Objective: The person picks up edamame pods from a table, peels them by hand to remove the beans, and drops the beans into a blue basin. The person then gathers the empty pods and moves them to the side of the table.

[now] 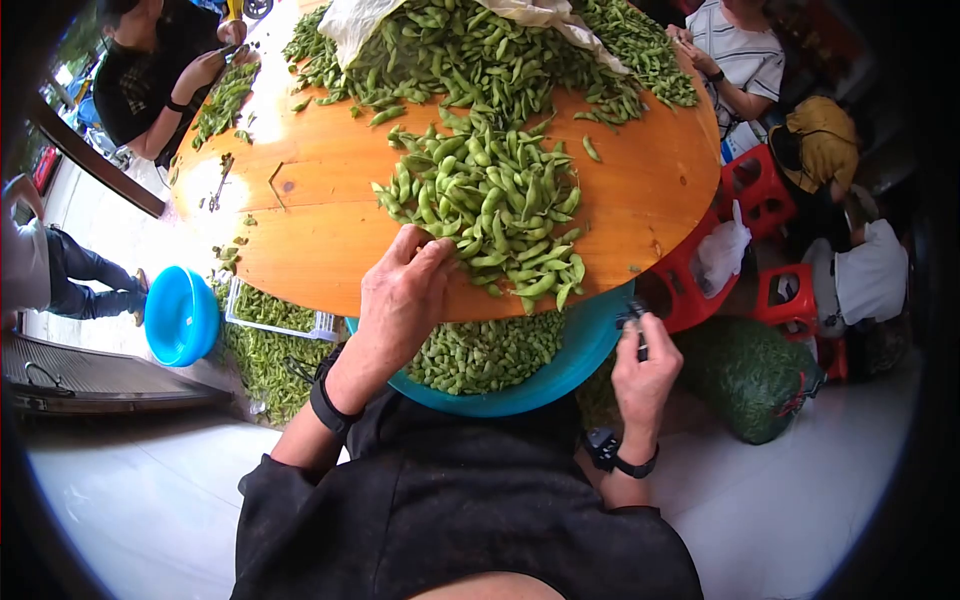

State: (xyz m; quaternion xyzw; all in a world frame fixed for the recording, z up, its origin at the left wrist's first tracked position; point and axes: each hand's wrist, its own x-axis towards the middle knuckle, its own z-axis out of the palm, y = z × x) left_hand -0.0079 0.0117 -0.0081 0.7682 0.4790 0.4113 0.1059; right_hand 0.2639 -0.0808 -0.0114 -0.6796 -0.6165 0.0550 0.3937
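A heap of green soybean pods (pixel 490 195) lies on the round wooden table (pixel 330 235) in front of me. My left hand (pixel 405 290) is at the heap's near left edge, its fingers bent and pinched together against the pods; whatever they hold is hidden. Off the table's right front edge, my right hand (pixel 645 375) is closed around a small black tool (pixel 630 318), whose exact kind I cannot make out. Below the table edge, at my lap, a blue basin (pixel 520 402) holds many green pods (pixel 485 355).
A larger pod pile with a pale sack (pixel 360 28) covers the table's far side. People sit at left and right. An aqua tub (pixel 182 315) and a white-framed crate (pixel 275 318) stand at left. Red stools (pixel 757 195) and a full green sack (pixel 745 375) are at right.
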